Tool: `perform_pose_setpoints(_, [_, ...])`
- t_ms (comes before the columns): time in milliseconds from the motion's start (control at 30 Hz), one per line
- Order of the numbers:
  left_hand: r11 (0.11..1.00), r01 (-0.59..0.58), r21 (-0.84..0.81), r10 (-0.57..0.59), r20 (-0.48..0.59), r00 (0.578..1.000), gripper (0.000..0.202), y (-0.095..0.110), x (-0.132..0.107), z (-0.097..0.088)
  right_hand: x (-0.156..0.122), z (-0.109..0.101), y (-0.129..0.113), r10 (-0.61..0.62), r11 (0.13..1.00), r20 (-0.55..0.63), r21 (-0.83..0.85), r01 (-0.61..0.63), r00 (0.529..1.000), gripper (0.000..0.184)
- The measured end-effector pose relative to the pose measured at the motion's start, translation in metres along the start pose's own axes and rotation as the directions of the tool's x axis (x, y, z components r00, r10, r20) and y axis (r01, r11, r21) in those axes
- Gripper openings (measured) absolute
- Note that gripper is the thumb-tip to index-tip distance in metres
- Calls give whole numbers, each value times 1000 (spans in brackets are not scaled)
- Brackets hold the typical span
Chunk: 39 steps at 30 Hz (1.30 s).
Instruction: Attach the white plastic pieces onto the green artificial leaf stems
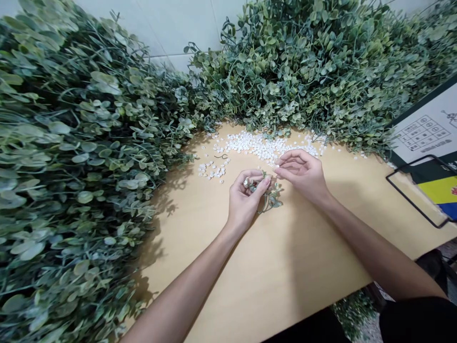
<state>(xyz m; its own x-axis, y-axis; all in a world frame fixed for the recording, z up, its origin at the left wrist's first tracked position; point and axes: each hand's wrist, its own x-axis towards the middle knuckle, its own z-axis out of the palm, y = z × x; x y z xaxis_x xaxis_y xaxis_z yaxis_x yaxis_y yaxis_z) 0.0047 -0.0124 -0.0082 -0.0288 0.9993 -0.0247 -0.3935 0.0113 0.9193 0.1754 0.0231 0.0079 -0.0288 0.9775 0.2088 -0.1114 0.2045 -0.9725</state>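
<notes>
My left hand (246, 195) is closed around a small artificial leaf sprig (273, 199), whose green leaves and thin stem stick out past the thumb. A small white piece (245, 182) shows at the curled fingers of this hand. Just right of the sprig is my right hand (302, 171), its thumb and fingertips drawn together in a pinch. Whatever is between those fingertips is too small to make out. Behind both hands, many small white round pieces (257, 145) lie scattered in a loose pile on the wooden table (214, 247).
Thick heaps of artificial greenery (89, 143) line the left side, with more greenery (303, 71) along the back by the wall (178, 28). A thin curled stem (221, 156) lies near the white pieces. At right stand a printed board (424, 128) and a black wire frame (410, 195).
</notes>
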Motion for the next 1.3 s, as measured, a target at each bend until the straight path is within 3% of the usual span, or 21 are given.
perform_pose_setpoints(400, [998,44,48,-47,57,997,31,2,0,-2,4,-12,-5,143,982,211,91,-165,967,56])
perform_pose_setpoints(833, [994,71,88,-83,148,986,36,3,-2,-4,5,-13,-4,199,964,255,125,-236,946,56])
perform_pose_setpoints(1300, [963,-18,268,-14,114,993,35,4,-6,-5,5,-15,-7,297,942,267,73,-327,917,57])
